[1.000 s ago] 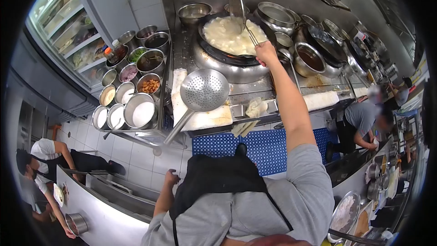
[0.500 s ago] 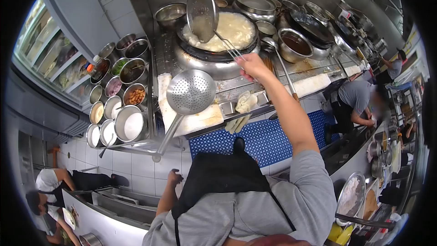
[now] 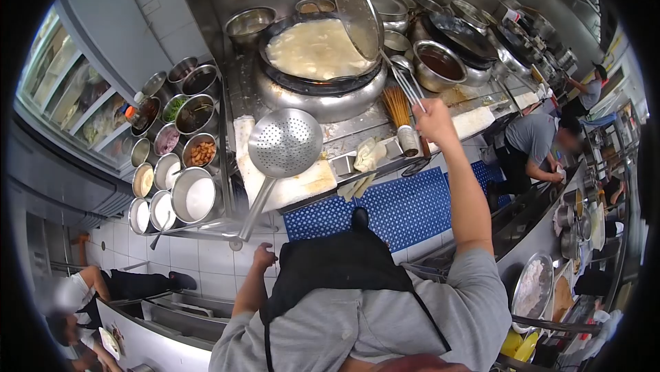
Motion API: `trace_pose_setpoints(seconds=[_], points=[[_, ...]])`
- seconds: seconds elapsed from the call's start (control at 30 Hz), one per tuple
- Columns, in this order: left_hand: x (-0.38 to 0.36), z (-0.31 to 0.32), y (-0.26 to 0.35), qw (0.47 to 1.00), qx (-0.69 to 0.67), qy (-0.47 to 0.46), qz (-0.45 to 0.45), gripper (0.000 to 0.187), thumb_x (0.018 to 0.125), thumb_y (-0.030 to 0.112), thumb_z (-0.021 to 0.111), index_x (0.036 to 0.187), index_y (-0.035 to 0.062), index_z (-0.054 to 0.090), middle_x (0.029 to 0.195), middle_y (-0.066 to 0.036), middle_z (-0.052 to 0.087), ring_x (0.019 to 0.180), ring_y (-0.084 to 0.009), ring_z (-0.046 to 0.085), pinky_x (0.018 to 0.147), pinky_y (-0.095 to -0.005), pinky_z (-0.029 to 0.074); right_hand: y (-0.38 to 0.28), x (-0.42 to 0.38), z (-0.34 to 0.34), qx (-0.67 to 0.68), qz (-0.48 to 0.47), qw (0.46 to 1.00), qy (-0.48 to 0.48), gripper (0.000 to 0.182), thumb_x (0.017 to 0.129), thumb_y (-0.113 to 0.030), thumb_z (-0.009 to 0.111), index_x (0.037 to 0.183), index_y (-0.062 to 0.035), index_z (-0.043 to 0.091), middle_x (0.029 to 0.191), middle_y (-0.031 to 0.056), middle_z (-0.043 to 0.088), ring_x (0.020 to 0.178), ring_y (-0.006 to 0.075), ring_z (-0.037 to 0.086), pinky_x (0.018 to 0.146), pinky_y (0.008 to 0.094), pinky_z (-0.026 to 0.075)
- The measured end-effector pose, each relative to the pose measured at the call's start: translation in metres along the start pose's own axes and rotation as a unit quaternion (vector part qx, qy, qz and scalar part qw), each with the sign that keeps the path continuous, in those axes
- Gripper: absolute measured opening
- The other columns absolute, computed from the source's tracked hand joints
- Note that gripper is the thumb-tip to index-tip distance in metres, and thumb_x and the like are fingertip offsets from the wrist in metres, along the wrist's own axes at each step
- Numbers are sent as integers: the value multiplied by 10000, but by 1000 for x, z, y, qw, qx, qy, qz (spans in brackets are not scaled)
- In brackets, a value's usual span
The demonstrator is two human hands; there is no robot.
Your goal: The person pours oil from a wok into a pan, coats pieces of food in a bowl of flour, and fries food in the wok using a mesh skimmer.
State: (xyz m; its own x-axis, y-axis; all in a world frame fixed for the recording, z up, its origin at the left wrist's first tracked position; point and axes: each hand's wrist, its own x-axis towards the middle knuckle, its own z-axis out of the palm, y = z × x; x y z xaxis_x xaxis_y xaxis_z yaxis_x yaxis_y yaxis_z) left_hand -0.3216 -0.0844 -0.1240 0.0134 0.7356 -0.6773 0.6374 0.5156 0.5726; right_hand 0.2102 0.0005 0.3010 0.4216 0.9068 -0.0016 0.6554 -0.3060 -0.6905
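My right hand (image 3: 434, 122) is closed around the wire handle of a round mesh skimmer (image 3: 357, 14). The skimmer's head is tilted on edge over the right side of a large wok (image 3: 278, 76). Pale, frothy, bubbling contents (image 3: 320, 49) fill the wok. Below my right hand lies a bamboo brush (image 3: 397, 107). Down by my apron hangs my left hand (image 3: 264, 255), its fingers loosely bent and nothing visible in it. Nearest to it is the handle of a perforated metal ladle (image 3: 285, 144), which rests on a cloth (image 3: 302, 183) at the counter's front edge.
Several metal pots of seasonings stand at left, among them one of white powder (image 3: 194, 197). A bowl of dark liquid (image 3: 440, 66) sits right of the wok. Crumpled cloth (image 3: 370, 155) lies at the edge. Co-workers stand at right (image 3: 529, 145) and lower left (image 3: 89, 289).
My right hand has moved right, carrying the skimmer from the wok's left-middle to its right side. More of the frothy surface shows, and the bamboo brush is now uncovered. My left hand stays low.
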Motion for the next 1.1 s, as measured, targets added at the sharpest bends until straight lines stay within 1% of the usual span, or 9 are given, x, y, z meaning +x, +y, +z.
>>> trace_pose_setpoints(seconds=[0.13, 0.23, 0.33, 0.5, 0.63, 0.73, 0.77, 1.0, 1.1], points=[[-36, -4, -9, 1000, 19, 5, -17, 533, 680, -78, 673, 1194, 1, 556, 673, -137, 660, 512, -196, 629, 424, -322, 481, 23, 57, 57, -142, -89, 984, 58, 239, 896, -191, 547, 857, 11, 667, 617, 146, 639, 484, 247, 630, 469, 378, 502], [-54, -8, -18, 1000, 18, 19, -16, 572, 674, -97, 679, 1217, 3, 530, 676, -146, 650, 512, -200, 619, 418, -326, 476, -7, 92, 66, -42, 41, 998, -24, 246, 897, -201, 549, 852, 11, 666, 609, 147, 632, 479, 241, 624, 473, 377, 499], [-81, -12, -11, 998, 2, 24, -59, 615, 674, -104, 688, 1248, 8, 496, 688, -148, 643, 509, -204, 606, 408, -335, 468, -15, 119, 66, -5, 7, 1000, 0, 270, 932, -212, 521, 805, -5, 640, 554, 86, 595, 376, 167, 529, 367, 317, 412], [-92, 5, -47, 996, -3, 16, -90, 615, 679, -108, 677, 1257, 1, 498, 684, -165, 653, 511, -198, 619, 415, -336, 474, -47, 130, 73, -58, -46, 997, 18, 256, 930, -215, 533, 877, -9, 675, 562, 96, 595, 376, 171, 528, 355, 335, 391], [-82, 13, -65, 997, 32, 2, -65, 590, 682, -86, 679, 1244, -3, 520, 694, -173, 670, 526, -200, 639, 444, -331, 502, -77, 99, 69, -3, 0, 997, -78, 242, 871, -195, 568, 954, -3, 690, 747, 205, 670, 652, 338, 675, 612, 417, 533], [-80, 8, -46, 999, 9, 9, -52, 576, 677, -67, 691, 1228, -7, 535, 704, -168, 678, 539, -211, 650, 463, -334, 518, -72, 86, 66, -94, -77, 992, -32, 240, 864, -208, 586, 961, -21, 701, 824, 227, 676, 781, 362, 678, 726, 421, 532], [-77, 4, -36, 999, 6, 14, -47, 573, 675, -63, 695, 1223, -9, 539, 706, -166, 679, 543, -214, 653, 468, -336, 522, -73, 82, 64, -67, -52, 995, -45, 229, 854, -209, 602, 954, -30, 706, 900, 246, 670, 893, 393, 652, 824, 438, 506], [-24, 7, -35, 998, -48, 19, -35, 579, 677, -60, 696, 1230, -8, 530, 711, -159, 679, 562, -198, 654, 466, -324, 512, -60, 81, 51, -160, -159, 972, 67, 208, 860, -200, 593, 926, -27, 688, 890, 257, 650, 915, 423, 627, 800, 482, 479], [-26, 4, -19, 997, -70, 27, -30, 567, 683, -61, 690, 1225, 0, 536, 702, -151, 675, 549, -194, 644, 458, -319, 504, -45, 91, 56, -205, -128, 965, 106, 211, 837, -144, 567, 956, -11, 679, 976, 251, 660, 956, 412, 635, 837, 479, 506]])
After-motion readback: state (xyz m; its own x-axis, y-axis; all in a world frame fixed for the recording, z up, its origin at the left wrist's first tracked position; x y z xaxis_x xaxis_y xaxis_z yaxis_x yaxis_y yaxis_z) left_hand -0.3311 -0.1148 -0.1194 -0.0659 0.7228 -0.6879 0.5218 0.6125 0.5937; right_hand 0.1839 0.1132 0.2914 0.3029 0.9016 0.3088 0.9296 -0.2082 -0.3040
